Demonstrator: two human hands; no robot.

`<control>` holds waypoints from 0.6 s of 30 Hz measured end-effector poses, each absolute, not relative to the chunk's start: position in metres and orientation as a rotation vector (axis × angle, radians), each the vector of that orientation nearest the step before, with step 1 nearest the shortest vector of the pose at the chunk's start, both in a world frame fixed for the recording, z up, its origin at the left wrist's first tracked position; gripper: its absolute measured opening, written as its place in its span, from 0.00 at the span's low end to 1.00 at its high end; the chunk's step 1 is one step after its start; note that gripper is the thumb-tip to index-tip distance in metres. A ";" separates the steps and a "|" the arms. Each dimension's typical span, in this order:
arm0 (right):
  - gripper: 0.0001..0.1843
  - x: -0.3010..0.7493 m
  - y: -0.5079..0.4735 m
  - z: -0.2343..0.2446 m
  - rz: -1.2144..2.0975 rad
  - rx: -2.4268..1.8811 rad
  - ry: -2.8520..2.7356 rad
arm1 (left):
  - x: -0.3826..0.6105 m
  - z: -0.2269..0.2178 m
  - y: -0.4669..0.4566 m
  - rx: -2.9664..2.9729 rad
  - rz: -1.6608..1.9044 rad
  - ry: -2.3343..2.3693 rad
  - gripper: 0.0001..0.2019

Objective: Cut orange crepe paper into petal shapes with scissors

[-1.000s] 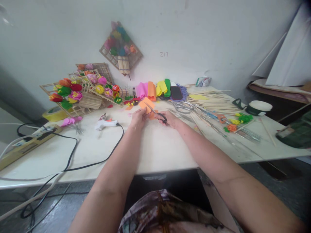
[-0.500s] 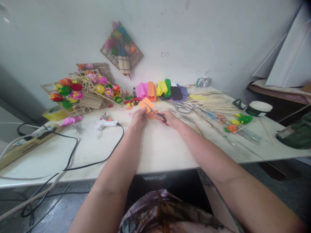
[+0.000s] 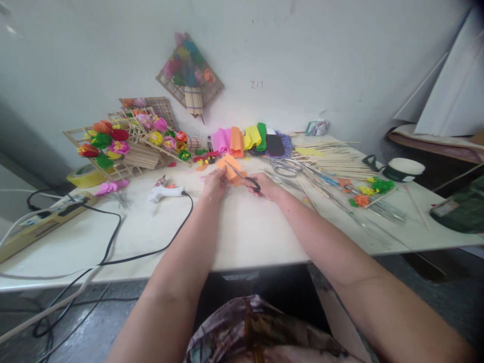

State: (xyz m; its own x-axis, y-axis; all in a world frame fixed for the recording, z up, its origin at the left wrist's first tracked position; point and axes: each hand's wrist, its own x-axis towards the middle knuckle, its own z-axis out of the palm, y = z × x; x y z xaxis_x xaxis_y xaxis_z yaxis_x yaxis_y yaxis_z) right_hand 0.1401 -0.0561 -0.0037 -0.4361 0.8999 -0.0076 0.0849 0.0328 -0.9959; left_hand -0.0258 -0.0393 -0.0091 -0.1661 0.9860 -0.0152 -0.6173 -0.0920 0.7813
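Observation:
My left hand [image 3: 216,182] pinches a small piece of orange paper [image 3: 229,162] above the white table. My right hand [image 3: 264,185] is closed around the dark handles of a pair of scissors [image 3: 252,183]. The scissors point up and to the left, and their blades lie across the orange paper. More orange paper sits under the blades, between the hands; whether it is the same piece I cannot tell. Behind the hands stand folded rolls of crepe paper: pink [image 3: 221,140], orange [image 3: 237,142], yellow [image 3: 252,137] and green [image 3: 261,136].
A white glue gun [image 3: 166,193] with a black cord lies left of my arms, near a power strip [image 3: 49,224]. Paper flowers on stick lattices [image 3: 145,136] fill the back left. Thin sticks [image 3: 333,161], a second pair of scissors [image 3: 286,167] and a cup [image 3: 404,169] are on the right.
The orange paper has turned slightly in my left hand, and its outline against the scissor blades differs. Both hands stay in nearly the same place.

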 end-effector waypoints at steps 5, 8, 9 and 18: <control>0.15 0.139 -0.060 0.000 1.498 -1.012 -1.576 | -0.023 -0.010 -0.041 0.678 1.588 0.763 0.06; 0.15 0.138 -0.061 0.001 1.510 -1.003 -1.537 | -0.021 -0.011 -0.041 0.705 1.573 0.748 0.08; 0.15 0.138 -0.061 0.002 1.512 -1.000 -1.531 | -0.021 -0.012 -0.041 0.711 1.570 0.745 0.08; 0.14 0.138 -0.061 0.004 1.515 -1.003 -1.521 | -0.021 -0.013 -0.040 0.721 1.575 0.724 0.08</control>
